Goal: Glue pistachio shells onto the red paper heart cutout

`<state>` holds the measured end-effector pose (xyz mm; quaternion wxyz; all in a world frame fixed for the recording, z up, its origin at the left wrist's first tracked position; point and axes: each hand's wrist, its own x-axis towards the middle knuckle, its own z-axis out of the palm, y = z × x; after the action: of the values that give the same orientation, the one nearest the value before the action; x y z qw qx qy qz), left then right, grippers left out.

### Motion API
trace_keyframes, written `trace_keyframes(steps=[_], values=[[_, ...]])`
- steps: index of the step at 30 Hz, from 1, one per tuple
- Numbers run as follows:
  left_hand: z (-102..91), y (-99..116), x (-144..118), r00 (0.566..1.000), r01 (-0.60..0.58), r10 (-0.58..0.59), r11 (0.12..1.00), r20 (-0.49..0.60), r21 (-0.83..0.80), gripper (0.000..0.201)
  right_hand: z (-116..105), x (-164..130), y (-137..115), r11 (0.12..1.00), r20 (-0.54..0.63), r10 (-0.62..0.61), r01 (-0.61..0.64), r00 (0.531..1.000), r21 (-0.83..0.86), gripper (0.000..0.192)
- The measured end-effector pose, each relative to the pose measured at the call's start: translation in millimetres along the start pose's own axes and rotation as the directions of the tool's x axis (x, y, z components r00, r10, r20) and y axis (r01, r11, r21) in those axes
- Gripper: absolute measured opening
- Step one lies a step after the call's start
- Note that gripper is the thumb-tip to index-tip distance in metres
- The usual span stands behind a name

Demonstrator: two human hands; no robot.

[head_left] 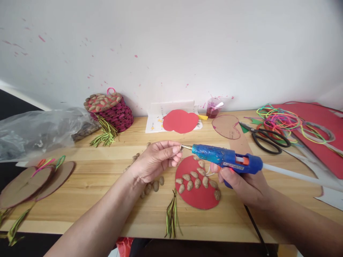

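Observation:
My right hand (245, 187) is wrapped round the handle of a blue hot glue gun (214, 153), with a white glue stick (289, 172) coming out of its back. The metal nozzle points left and meets the fingertips of my left hand (157, 157). Those fingers are pinched on a peanut, mostly hidden by them. Below both hands lies a red heart-shaped card (199, 198) with several unshelled peanuts (197, 183) stuck across its middle and upper part. A green and black yarn tassel (173, 217) hangs from its lower left edge. Loose peanuts (155, 185) lie under my left wrist.
At the back left stand a stack of finished pieces (118, 114) and a clear plastic bag (40, 132). Cardboard hearts (26, 184) lie at left. Behind are a red paper shape (179, 121) and a cup (213, 109). Scissors (270, 139) and coloured cord (281, 119) sit at right.

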<state>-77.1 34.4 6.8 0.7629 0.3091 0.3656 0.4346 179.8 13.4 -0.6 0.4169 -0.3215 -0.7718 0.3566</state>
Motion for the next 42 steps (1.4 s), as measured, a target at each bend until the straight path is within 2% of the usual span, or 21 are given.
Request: trace_keyframes(steps=[13, 42], values=[[0.1, 1.6, -2.1, 1.0, -0.018, 0.018, 1.0, 0.017, -0.002, 0.025, 1.2, 3.3, -3.6, 1.0, -0.029, -0.01, 0.01, 1.0, 0.014, 0.017], [-2.2, 2.1, -3.1, 1.0, -0.028, 0.028, 0.999, -0.002, -0.032, 0.026, 0.8, 2.7, -4.2, 0.999, -0.009, -0.003, 0.003, 1.0, -0.034, 0.016]])
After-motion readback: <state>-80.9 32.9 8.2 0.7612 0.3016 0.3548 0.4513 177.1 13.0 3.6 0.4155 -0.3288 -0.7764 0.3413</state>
